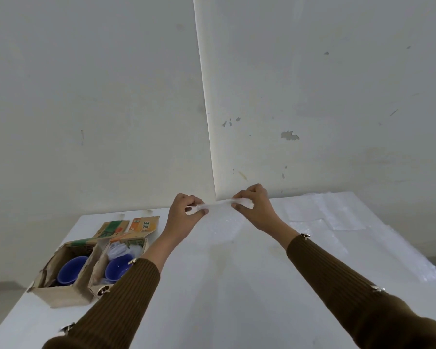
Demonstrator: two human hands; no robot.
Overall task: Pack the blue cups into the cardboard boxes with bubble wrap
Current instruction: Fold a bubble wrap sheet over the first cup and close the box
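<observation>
- roughly at 6 o'clock from the middle of the view, the left hand (186, 215) and the right hand (254, 207) were raised side by side above the far part of the white table (224, 285), with a short gap between them.
- both hands grasped one strip of bubble wrap (218, 203): each pinched an end with curled fingers and thumb. the strip ran nearly level across the gap, its right end a little higher.
- a thin, see-through sheet seemed to hang below the strip toward the table; its edges were too faint to trace.
- at 8 o'clock, near the table's left edge, two open boxes stood touching side by side: the left cardboard box (63, 295) and the right cardboard box (97, 269).
- the first blue cup (71, 270) sat mouth up inside the left cardboard box.
- the second blue cup (117, 269) sat mouth up in the near part of the right cardboard box, partly hidden by the left sleeve (116, 306).
- a wad of white wrap (121, 249) filled the far part of that box, at the cup's 12 o'clock.
- a green flap (111, 229) and an orange flap (145, 225) lay folded back from the boxes toward the wall (86, 122).
- at 4 o'clock, loose bubble wrap sheets (325, 215) lay flat on the right side of the table, well apart from the boxes.
- both forearms wore brown ribbed sleeves with small metal buttons.
</observation>
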